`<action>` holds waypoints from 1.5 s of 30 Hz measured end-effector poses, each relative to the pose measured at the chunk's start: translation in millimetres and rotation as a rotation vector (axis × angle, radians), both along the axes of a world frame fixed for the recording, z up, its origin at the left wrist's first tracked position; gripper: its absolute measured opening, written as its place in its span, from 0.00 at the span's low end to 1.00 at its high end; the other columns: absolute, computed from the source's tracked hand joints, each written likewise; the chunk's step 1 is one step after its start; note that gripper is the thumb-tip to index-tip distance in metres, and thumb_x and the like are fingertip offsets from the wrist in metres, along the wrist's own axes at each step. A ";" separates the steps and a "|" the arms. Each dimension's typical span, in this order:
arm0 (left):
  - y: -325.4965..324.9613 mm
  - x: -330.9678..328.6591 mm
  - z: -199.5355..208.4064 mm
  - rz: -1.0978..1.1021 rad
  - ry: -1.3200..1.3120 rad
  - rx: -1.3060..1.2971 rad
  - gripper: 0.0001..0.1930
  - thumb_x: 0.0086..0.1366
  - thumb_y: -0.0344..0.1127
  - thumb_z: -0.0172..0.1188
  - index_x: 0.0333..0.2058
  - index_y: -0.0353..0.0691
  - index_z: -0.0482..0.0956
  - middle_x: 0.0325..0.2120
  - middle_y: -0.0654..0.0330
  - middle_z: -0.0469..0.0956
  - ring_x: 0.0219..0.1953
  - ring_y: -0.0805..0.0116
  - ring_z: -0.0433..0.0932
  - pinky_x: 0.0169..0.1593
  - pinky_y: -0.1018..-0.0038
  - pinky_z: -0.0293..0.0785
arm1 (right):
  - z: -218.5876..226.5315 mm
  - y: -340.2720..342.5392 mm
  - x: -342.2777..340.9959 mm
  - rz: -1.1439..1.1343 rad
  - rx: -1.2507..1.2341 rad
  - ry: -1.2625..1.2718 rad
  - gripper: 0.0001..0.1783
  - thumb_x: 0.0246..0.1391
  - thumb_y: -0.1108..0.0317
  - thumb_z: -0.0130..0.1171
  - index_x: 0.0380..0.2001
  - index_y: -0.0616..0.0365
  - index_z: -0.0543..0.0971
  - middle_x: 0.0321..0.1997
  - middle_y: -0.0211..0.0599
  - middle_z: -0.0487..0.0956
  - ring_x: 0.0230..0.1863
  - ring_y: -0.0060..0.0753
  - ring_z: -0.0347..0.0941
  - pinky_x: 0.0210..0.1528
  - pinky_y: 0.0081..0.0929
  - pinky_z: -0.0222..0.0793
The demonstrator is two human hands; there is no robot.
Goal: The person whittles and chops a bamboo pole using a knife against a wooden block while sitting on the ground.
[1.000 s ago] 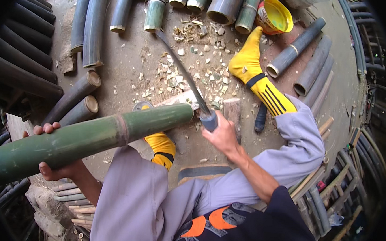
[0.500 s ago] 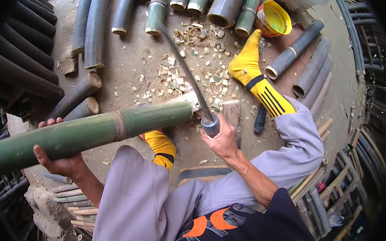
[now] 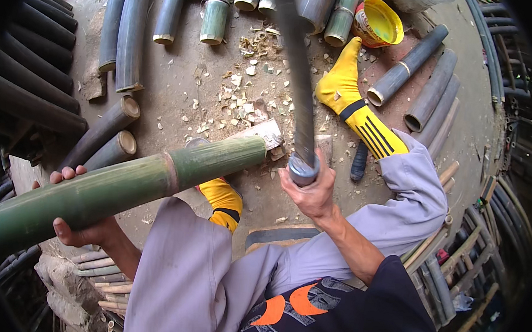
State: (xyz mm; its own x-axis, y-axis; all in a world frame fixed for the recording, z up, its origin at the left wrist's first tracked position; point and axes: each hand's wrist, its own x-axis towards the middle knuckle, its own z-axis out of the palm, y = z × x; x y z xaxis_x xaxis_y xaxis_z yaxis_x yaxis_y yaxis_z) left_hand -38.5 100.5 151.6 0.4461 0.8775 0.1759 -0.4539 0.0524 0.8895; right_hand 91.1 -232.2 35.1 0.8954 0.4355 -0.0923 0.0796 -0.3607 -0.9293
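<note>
A thick green bamboo pole [image 3: 125,185] slants from the left edge toward the middle, its cut end near a pale wooden block [image 3: 268,132]. My left hand [image 3: 85,231] is wrapped round the pole's left part, thumb on the near side and fingertips showing over the far side. In my right hand [image 3: 313,196] is a machete [image 3: 298,83], gripped by its handle with a pale metal collar. Its blade points up the picture, smeared by motion, apart from the pole. Pale bamboo chips [image 3: 239,106] lie scattered beyond the pole's end.
Cut bamboo poles [image 3: 130,42] lie along the far side and at the right. A yellow-and-red bucket [image 3: 378,27] stands near my outstretched foot in a yellow sock [image 3: 338,79]. A dark-handled tool [image 3: 359,162] lies beside that leg. Bamboo racks [image 3: 442,280] stand at the lower right.
The machete has swung from leaning up-left to nearly upright, its blade looking larger. My right hand shifted slightly right. The bamboo pole has turned a little in my left hand, showing a lighter, streaked side.
</note>
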 end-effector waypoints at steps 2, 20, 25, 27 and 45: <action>-0.9 0.5 0.4 0.024 0.005 0.059 0.40 0.49 0.49 0.56 0.60 0.41 0.53 0.43 0.48 0.64 0.44 0.54 0.66 0.54 0.54 0.64 | -2.9 6.3 2.1 0.066 0.125 -0.012 0.18 0.39 0.76 0.64 0.34 0.62 0.69 0.23 0.38 0.77 0.22 0.31 0.77 0.23 0.26 0.76; 1.4 3.1 10.8 0.128 0.060 -0.188 0.33 0.54 0.45 0.56 0.53 0.28 0.61 0.45 0.45 0.68 0.50 0.49 0.67 0.60 0.54 0.59 | -29.5 0.3 7.1 0.263 -0.434 0.260 0.17 0.39 0.73 0.60 0.36 0.64 0.70 0.22 0.52 0.77 0.25 0.39 0.77 0.27 0.31 0.75; 1.2 -3.1 7.4 0.179 0.116 -0.204 0.30 0.55 0.48 0.56 0.48 0.26 0.67 0.43 0.46 0.70 0.49 0.50 0.69 0.59 0.58 0.62 | -17.8 -4.7 -4.8 0.059 -0.031 -0.019 0.15 0.43 0.71 0.64 0.34 0.61 0.71 0.23 0.40 0.78 0.23 0.30 0.76 0.27 0.28 0.72; -1.7 -2.9 6.9 0.183 0.101 -0.153 0.30 0.55 0.47 0.54 0.48 0.27 0.67 0.43 0.46 0.70 0.50 0.50 0.69 0.59 0.58 0.63 | -16.4 1.0 -7.2 0.001 0.000 -0.071 0.14 0.43 0.72 0.64 0.32 0.61 0.71 0.23 0.40 0.78 0.24 0.28 0.76 0.25 0.28 0.72; -15.8 13.4 14.6 0.083 0.044 0.129 0.39 0.48 0.48 0.54 0.58 0.40 0.55 0.44 0.48 0.65 0.47 0.53 0.66 0.54 0.53 0.64 | 0.0 18.6 17.0 0.218 -0.383 0.220 0.15 0.41 0.74 0.60 0.35 0.66 0.71 0.25 0.52 0.78 0.27 0.45 0.78 0.28 0.33 0.73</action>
State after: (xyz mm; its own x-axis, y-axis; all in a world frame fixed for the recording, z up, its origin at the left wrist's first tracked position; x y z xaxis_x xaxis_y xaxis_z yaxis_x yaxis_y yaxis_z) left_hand -25.2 84.7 166.2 0.3827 0.8832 0.2712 -0.4122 -0.0994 0.9056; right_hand 108.1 -213.5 35.1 0.7282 0.5089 -0.4590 0.0081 -0.6762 -0.7367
